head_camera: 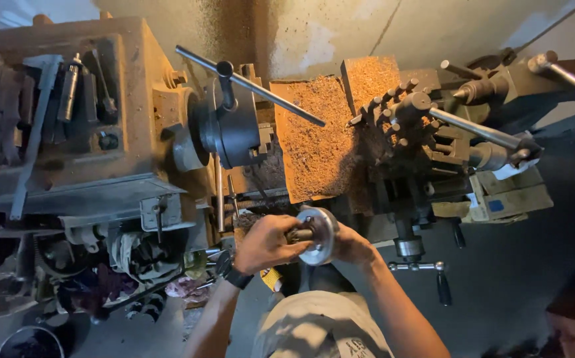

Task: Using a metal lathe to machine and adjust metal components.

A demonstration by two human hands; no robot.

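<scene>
I look down on a metal lathe. My left hand (264, 242) grips the stub handle at the front of a round silver handwheel (320, 233) on the lathe's apron. My right hand (352, 244) wraps the wheel's right rim from behind. A dark watch sits on my left wrist. Above the wheel lies the carriage (314, 142), covered in orange-brown chips. The dark chuck (234, 129) stands to the upper left with a long key bar (254, 86) stuck in it.
The headstock (69, 113) with several tools laid on top fills the left. A tool post (403, 113) with a long lever and the tailstock (499, 83) lie to the right. A crank handle (426, 267) juts out below the carriage. Cluttered parts sit lower left.
</scene>
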